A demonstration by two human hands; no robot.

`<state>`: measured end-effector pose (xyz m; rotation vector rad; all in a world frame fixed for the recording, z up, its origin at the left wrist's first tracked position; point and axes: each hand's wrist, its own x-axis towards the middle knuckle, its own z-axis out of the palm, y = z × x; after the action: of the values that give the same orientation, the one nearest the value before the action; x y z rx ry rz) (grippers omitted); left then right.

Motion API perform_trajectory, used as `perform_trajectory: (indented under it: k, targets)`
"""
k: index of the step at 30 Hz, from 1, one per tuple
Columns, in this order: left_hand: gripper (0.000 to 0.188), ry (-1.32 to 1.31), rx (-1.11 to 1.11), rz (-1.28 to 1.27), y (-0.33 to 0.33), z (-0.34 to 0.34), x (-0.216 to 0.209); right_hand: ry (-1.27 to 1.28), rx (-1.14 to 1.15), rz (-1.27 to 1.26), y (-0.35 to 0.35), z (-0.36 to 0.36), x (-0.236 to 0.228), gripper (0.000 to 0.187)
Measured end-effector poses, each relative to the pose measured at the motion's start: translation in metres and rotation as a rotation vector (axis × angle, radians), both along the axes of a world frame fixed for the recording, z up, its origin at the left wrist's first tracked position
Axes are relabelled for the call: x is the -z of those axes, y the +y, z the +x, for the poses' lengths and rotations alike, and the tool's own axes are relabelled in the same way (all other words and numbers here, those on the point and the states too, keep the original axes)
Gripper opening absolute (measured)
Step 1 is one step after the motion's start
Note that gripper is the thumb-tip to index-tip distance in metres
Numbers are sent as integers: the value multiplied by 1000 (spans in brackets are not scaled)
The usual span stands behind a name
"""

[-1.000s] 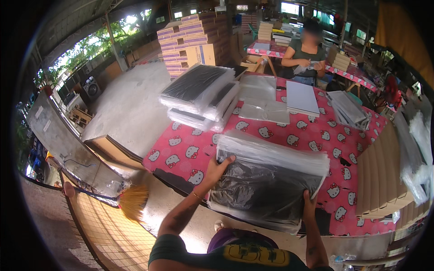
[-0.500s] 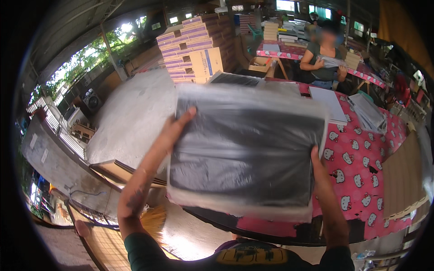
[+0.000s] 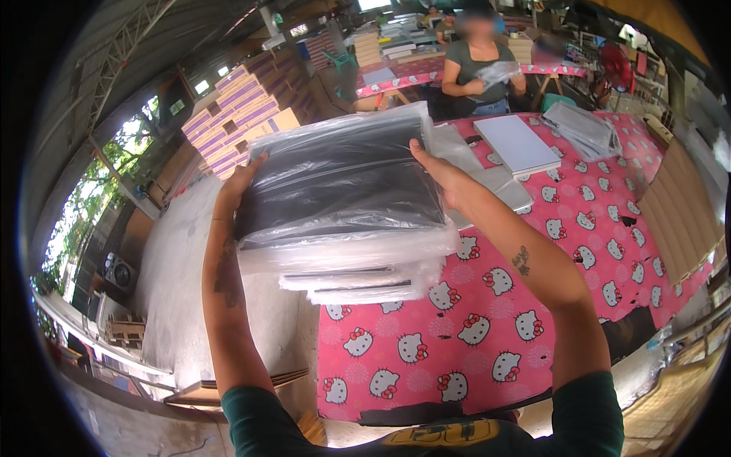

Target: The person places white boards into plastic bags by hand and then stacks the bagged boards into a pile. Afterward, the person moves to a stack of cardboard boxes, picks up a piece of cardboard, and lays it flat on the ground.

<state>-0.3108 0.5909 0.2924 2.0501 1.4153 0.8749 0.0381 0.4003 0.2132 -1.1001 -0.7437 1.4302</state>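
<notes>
Both hands clamp one flat black slab wrapped in clear plastic (image 3: 339, 183), left hand (image 3: 240, 183) and right hand (image 3: 449, 183) at opposite edges, resting atop a stack of three similar wrapped packs (image 3: 358, 274) over the pink cartoon-cat tablecloth (image 3: 487, 335).

Daylight enters from the open left side, where foliage (image 3: 84, 206) is overexposed. The scene is bright and evenly lit; shadows are soft. Glare streaks the plastic wrap (image 3: 343, 183). Fisheye distortion bends the table (image 3: 579, 251) edges, and a black vignette rings the frame. The centre is sharp; the rim softens.
</notes>
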Motion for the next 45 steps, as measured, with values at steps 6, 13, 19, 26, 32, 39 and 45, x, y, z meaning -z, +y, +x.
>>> perform_trajectory:
  k: [6, 13, 19, 26, 32, 39, 45]
  targets:
    - [71, 74, 73, 19, 65, 0, 38, -46, 78, -99, 39, -2, 17, 86]
    - [61, 39, 147, 112, 96, -4, 111, -106, 99, -131, 61, 13, 66, 85]
    - [91, -465, -20, -230, 45, -68, 54, -40, 250, -149, 8, 24, 79, 90]
    - [48, -472, -21, 44, -93, -161, 251, -519, 100, -209, -186, 47, 304, 47]
    - [44, 579, -637, 194, -321, -69, 420, -1490, 247, 265, -279, -64, 314, 27]
    - [54, 416, -669, 62, -346, -91, 410, -1292, 229, 378, -274, -69, 319, 20]
    - [58, 534, -641, 92, -404, -88, 409, -1204, 288, 289, -259, -91, 330, 20]
